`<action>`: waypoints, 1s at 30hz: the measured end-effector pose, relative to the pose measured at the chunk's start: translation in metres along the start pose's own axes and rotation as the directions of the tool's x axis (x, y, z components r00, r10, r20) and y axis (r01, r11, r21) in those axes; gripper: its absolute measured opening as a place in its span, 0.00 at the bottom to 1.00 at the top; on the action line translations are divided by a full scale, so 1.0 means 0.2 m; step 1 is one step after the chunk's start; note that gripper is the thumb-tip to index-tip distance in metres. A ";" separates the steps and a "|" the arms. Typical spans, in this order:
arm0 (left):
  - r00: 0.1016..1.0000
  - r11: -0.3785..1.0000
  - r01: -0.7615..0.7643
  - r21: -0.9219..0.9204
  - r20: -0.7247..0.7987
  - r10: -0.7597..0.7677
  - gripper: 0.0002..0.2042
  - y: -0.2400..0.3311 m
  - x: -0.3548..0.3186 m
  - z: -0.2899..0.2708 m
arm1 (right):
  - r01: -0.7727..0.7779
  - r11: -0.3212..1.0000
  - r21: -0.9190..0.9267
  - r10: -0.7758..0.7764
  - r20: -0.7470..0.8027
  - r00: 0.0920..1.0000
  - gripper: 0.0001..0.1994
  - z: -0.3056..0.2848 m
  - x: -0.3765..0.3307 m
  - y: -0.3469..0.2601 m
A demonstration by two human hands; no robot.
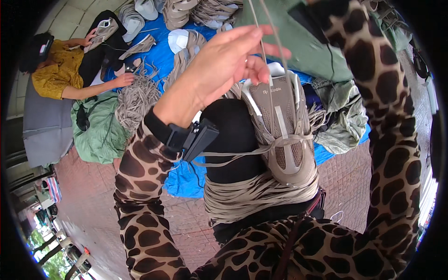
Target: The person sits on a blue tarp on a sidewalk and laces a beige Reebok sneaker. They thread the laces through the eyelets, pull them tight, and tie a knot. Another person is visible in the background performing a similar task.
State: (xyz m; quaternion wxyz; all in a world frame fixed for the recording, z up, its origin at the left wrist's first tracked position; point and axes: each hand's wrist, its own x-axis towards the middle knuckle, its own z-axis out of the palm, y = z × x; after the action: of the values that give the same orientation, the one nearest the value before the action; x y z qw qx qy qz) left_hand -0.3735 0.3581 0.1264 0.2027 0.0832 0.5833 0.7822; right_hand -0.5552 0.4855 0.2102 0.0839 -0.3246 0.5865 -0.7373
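Observation:
A grey-beige sneaker [280, 116] with mesh panels and white lining lies on my lap, its toe toward me. Two strands of a pale shoelace [262, 51] run up from its tongue and leave the view at the top. My left hand [228, 60] is above the shoe's opening, fingers loosely curled around the strands. My right forearm reaches up along the right side; its hand is beyond the top edge. A bundle of grey-beige laces [247, 198] is wrapped around my thigh, and loose strands cross over the shoe's toe.
A co-worker in a yellow shirt [58, 74] sits at the left, holding another shoe [103, 32]. A pile of laces [140, 100] lies on a green sack [98, 133]. More shoes [186, 44] lie on a blue tarp [184, 179]. Green sacks [298, 42] stand ahead.

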 end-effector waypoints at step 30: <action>0.972 0.517 0.107 0.849 -0.198 0.123 0.07 -0.43 -0.39 0.43 | -0.294 0.913 0.284 0.303 0.011 0.953 0.14 -0.24 -0.34 0.13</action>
State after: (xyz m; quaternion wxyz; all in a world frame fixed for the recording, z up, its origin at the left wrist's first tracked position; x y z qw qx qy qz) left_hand -0.2533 0.4217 0.0803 0.0622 0.0824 0.9110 0.3993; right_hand -0.5371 0.5506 0.1556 0.2313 -0.2037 0.5192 -0.7971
